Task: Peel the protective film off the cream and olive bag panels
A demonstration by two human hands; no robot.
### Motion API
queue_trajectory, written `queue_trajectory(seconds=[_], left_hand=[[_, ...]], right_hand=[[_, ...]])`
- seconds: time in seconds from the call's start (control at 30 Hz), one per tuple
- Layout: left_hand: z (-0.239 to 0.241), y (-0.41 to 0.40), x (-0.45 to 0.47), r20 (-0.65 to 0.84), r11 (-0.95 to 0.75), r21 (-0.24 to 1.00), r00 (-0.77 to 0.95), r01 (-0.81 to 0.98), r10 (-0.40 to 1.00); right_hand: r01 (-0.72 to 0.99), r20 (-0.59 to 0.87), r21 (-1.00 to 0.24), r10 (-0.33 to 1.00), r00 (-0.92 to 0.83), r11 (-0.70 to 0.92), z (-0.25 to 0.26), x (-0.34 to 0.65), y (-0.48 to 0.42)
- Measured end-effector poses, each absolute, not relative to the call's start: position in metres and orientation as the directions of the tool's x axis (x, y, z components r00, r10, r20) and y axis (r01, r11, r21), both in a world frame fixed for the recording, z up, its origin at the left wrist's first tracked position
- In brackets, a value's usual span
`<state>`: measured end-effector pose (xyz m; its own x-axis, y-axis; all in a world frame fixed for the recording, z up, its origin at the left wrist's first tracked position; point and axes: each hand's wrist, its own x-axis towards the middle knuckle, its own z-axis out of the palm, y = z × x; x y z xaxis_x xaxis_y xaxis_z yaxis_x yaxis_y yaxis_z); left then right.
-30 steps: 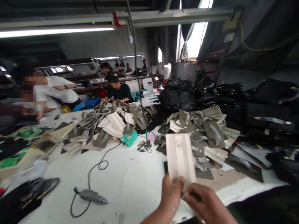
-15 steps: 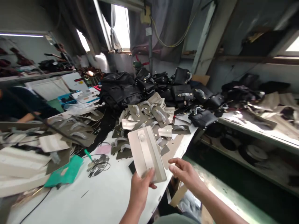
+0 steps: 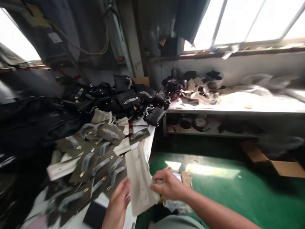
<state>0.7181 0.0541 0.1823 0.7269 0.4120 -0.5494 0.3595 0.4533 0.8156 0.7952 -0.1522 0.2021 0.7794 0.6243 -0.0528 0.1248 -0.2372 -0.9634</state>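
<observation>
The pale panel (image 3: 138,183), slightly blurred, is upright but leaning, between the person's 2 hands, which are apart on either side of it. The left hand (image 3: 118,201) is clasped on the panel's left edge, near its lower half. The right hand (image 3: 167,184) is curled at the panel's right edge, with thumb and fingers pinched around a small pale bit (image 3: 157,182); I cannot tell whether that belongs to the panel. Left of the panel, a heap of olive pieces with grey handles (image 3: 101,162) covers the bench (image 3: 150,138), and a flat black piece (image 3: 94,213) is at its lower left, near the left hand. Beyond the panel, black bags (image 3: 128,100) are massed at the far end. To the panel's right is green floor (image 3: 214,194), with a cardboard box (image 3: 283,165) well apart from it, and farther back stands a white-topped side bench (image 3: 240,103).
</observation>
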Motion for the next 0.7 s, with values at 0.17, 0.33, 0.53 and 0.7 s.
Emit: queue_trajectory(seconds=[0.17,0.33,0.53,0.7], left_hand=[[0.209,0.025,0.782,-0.424,0.422,0.887,0.694,0.187,0.582],[0.213,-0.015,0.821,-0.271,0.265,0.955,0.750,0.132,0.603],[0.187,-0.039,0.841,-0.461,0.419,0.859,0.803,0.295,0.379],[0.130,-0.023,0.827,-0.705,0.534,0.684,0.637,0.496,0.312]], right_hand=[[0.324,0.108,-0.925,0.683,0.722,-0.197,0.203,0.811,-0.195],[0.289,0.131,-0.951,0.703,0.699,-0.111,0.212,0.820,-0.224],[-0.049,-0.021,-0.999,0.686,0.728,0.022,0.199,0.839,-0.241],[-0.420,-0.354,-0.906,0.440,0.825,0.058,0.187,0.894,-0.262]])
